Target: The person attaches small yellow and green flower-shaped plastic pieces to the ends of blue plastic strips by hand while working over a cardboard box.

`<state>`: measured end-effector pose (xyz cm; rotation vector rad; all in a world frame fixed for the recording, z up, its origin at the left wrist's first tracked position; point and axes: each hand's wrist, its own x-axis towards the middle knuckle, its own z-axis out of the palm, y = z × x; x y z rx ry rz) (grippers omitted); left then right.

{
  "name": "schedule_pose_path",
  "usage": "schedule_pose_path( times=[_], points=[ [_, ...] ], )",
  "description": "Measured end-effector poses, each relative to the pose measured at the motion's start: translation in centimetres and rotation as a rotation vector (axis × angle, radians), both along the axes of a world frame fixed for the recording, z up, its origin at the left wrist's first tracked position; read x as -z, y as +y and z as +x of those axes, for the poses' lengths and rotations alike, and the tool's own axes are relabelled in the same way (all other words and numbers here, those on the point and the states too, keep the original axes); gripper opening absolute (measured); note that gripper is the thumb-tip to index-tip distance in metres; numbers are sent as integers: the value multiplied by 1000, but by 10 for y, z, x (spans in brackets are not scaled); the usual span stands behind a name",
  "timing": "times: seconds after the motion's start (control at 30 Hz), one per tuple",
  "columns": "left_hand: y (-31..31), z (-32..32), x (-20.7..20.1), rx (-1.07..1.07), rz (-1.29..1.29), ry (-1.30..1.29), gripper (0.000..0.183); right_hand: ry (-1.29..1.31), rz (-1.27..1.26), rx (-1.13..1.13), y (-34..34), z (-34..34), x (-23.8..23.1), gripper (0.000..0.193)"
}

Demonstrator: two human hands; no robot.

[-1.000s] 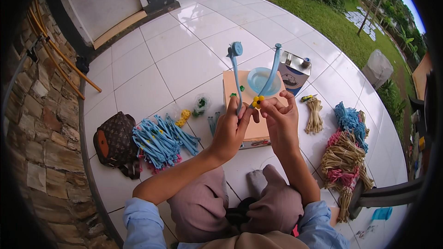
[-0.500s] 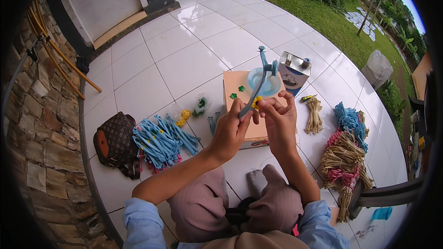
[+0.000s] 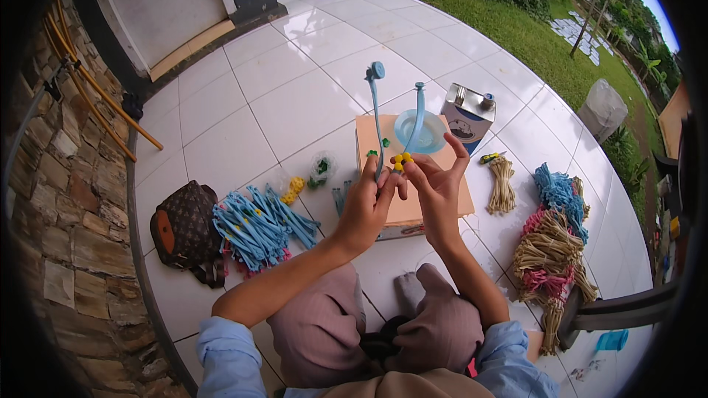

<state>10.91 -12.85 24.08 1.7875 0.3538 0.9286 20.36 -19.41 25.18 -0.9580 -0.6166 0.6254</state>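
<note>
In my left hand (image 3: 363, 203), closed fingers grip a light blue strap (image 3: 375, 114) that stands up and ends in a round knob. A second blue length (image 3: 417, 121) rises beside it to a small flat tip; whether both are one piece I cannot tell. My right hand (image 3: 439, 195) pinches a yellow flower-shaped piece (image 3: 403, 159) at the base of that second length, its other fingers raised. Both hands are close together above a peach-coloured board (image 3: 402, 210). On the board lie small green flower pieces (image 3: 372, 153) and a pale blue dish (image 3: 413, 144).
To the left lie a pile of blue straps (image 3: 254, 228), yellow pieces (image 3: 293, 189), a clear bag of green pieces (image 3: 320, 168) and a brown backpack (image 3: 184, 225). A metal can (image 3: 470, 114) stands behind the board. Beige bundles (image 3: 502, 186) and a mixed heap (image 3: 549, 250) lie right.
The strap has turned in my hands: its knobbed part now stands up at the left, apart from the other length. The yellow flower has shifted slightly left, facing up.
</note>
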Motion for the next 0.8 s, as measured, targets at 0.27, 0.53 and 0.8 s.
schedule_pose_path(
  times=[0.27,0.53,0.8],
  points=[
    [-2,2,6,27,40,158,15,-202,26,38,2,6,6,60],
    [16,-3,8,162,-218,53,36,-373,43,180,29,17,-5,46],
    [76,-67,-50,-211,147,-477,65,-627,-315,-22,80,21,-58,31]
  ],
)
